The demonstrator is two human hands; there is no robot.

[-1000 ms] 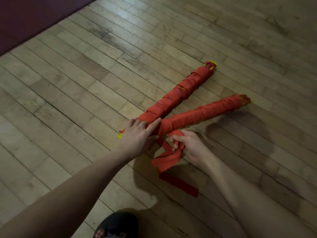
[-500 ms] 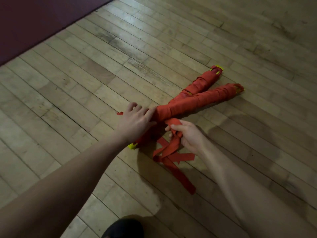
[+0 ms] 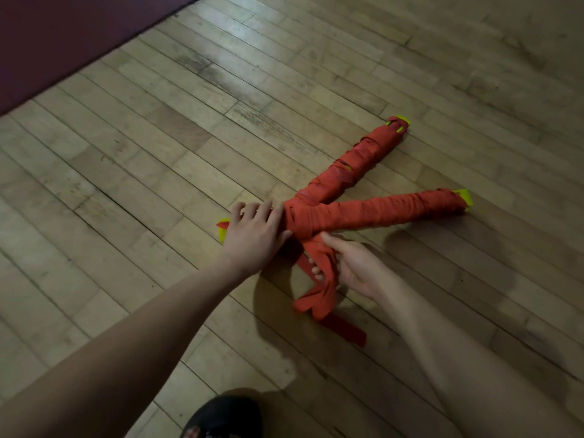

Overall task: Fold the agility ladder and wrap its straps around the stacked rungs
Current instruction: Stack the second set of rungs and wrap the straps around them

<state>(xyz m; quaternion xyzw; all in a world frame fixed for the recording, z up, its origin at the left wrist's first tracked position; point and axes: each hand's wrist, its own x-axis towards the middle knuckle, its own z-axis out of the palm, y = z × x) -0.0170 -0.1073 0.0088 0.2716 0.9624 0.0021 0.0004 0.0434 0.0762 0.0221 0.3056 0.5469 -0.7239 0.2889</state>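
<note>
Rung bundle's near end (image 3: 223, 230) under left hand (image 3: 256, 235)

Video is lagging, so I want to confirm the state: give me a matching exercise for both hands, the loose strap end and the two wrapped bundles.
Things:
1. left hand
2. right hand
3. loose strap end
4. wrapped bundles

States:
A. lies flat on the wooden floor
B. spread in a V, yellow rung tips showing
C. rests flat on the bundles' joined end
D. grips a bunch of orange straps

Pairs: 1-C, 2-D, 3-A, 4-B
</note>
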